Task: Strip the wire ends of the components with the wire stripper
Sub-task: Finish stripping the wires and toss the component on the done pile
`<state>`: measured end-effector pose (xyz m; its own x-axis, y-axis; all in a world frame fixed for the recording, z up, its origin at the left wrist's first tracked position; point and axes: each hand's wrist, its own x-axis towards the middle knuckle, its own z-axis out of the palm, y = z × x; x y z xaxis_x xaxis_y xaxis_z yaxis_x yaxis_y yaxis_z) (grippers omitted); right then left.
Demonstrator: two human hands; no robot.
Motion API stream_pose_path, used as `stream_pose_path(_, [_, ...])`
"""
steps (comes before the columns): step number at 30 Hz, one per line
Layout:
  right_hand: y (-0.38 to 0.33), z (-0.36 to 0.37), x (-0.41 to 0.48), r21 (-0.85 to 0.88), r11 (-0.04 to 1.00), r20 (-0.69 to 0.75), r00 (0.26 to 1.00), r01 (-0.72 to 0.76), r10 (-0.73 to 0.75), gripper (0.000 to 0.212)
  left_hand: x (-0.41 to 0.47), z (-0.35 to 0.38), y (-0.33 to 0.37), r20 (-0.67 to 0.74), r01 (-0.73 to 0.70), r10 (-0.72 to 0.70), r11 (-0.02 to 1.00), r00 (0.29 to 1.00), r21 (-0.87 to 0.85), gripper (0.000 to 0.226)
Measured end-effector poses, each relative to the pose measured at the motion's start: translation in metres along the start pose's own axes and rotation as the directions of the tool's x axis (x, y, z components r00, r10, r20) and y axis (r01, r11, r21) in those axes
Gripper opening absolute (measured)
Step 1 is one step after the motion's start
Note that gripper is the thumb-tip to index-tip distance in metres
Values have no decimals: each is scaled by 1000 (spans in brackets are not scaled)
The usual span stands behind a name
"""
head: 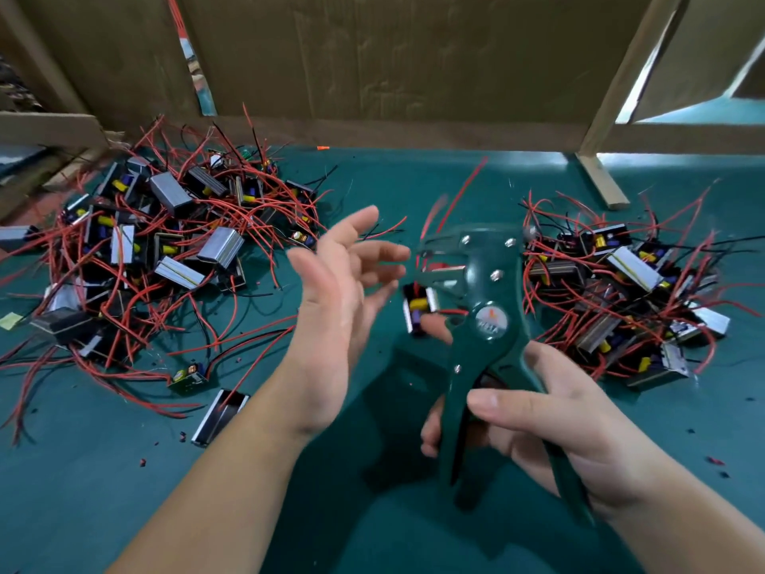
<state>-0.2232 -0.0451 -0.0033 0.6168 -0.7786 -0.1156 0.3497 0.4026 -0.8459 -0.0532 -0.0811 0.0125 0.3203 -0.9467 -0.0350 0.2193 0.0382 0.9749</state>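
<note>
1. Head view, right side: my right hand (538,420) is wrapping thumb and fingers round both handles of the stripper (484,321). It is holding the tool upright above the surface (372,524) with its head pointing left, where a wire can be fed in from the other side.
2. Head view, centre: my left hand (339,296) is hovering wide open just left of the tool's head, fingers spread and holding nothing. It is blurred, so I cannot tell which way it is heading.
3. A component (419,306) is sitting right at the tool's head, with a fingertip showing just beneath it. Its red wire (461,192) is streaking upward, blurred. I cannot tell whether a lead is caught in the jaws or the piece is loose.
4. Head view, left: a big left pile (145,250) of components with red and black leads is lying within reach of the open hand. I am reading it as one stock of work.
5. Head view, right: a smaller right pile (621,292) is lying beside the tool hand. Keeping two heaps apart is probably separating stripped from unstripped, though I cannot tell which is which.
6. Small bits (715,461) of insulation are dotting the surface.
</note>
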Motion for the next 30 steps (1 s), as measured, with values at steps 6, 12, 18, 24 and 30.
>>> stream_pose_path(6, [-21,-9,7,58,943,-249,919,329,-305,55,-12,-39,-18,154,-227,295,231,943,946,74])
stream_pose_path(12, [-26,-15,7,163,954,-188,957,253,-222,70,-6,-45,-23,31,-33,182,10,983,999,44])
stream_pose_path(18, [-18,-13,5,165,962,-112,973,219,-202,71,-3,-45,-15,140,-194,324,143,936,971,26])
stream_pose_path(24, [-15,-10,0,185,959,-32,977,214,-212,41,-4,-42,-16,128,-283,330,480,935,830,4])
stream_pose_path(30, [-9,-1,2,163,976,-25,989,147,-145,41,-7,-37,-13,116,-269,246,800,962,536,24])
